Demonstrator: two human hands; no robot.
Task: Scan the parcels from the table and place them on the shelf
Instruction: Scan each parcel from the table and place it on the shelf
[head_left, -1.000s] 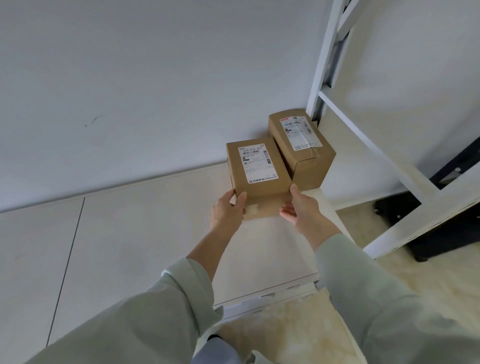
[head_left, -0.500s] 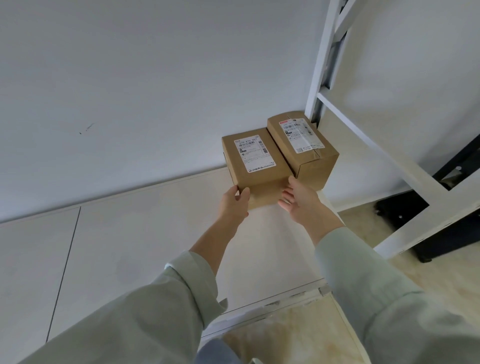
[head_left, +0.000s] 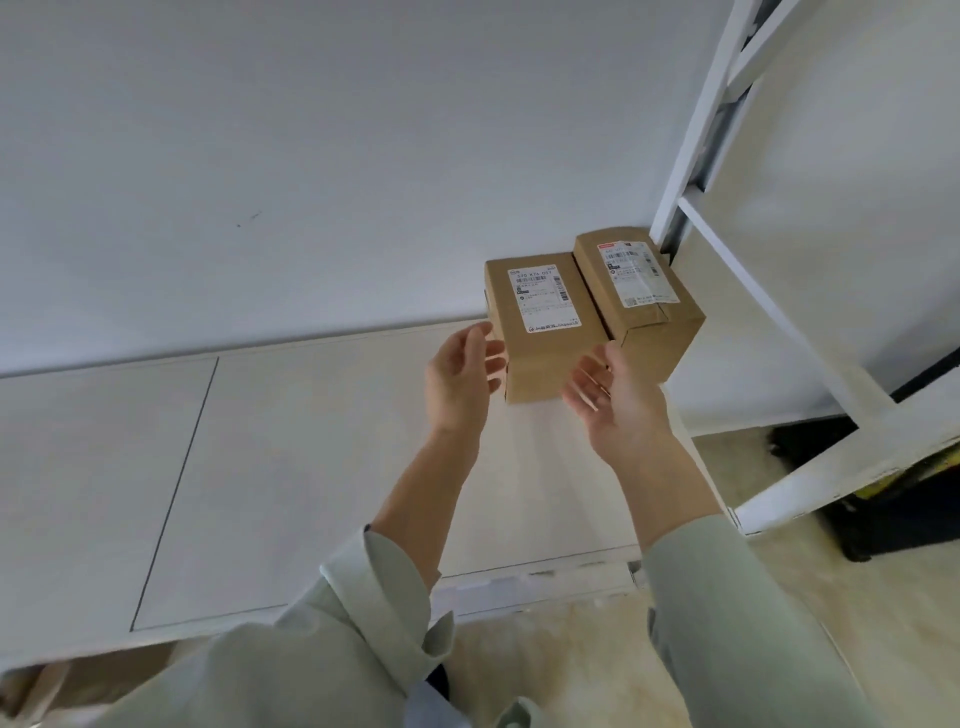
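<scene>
Two brown cardboard parcels with white shipping labels stand side by side at the back right corner of the white shelf board (head_left: 311, 467). The left parcel (head_left: 540, 332) touches the right parcel (head_left: 644, 306), which sits against the white upright. My left hand (head_left: 460, 382) hovers just off the left parcel's near left corner, fingers spread. My right hand (head_left: 613, 405) is in front of the gap between the two parcels, palm up and fingers apart. Neither hand holds anything.
A white metal shelf frame (head_left: 696, 156) with a slanted brace (head_left: 779, 312) rises at the right. A black object (head_left: 904, 519) sits on the pale floor behind the frame. The white wall backs the shelf board.
Both hands have let go of the left parcel after pushing it back against the wall beside the right parcel, and have drawn slightly away with fingers open.
</scene>
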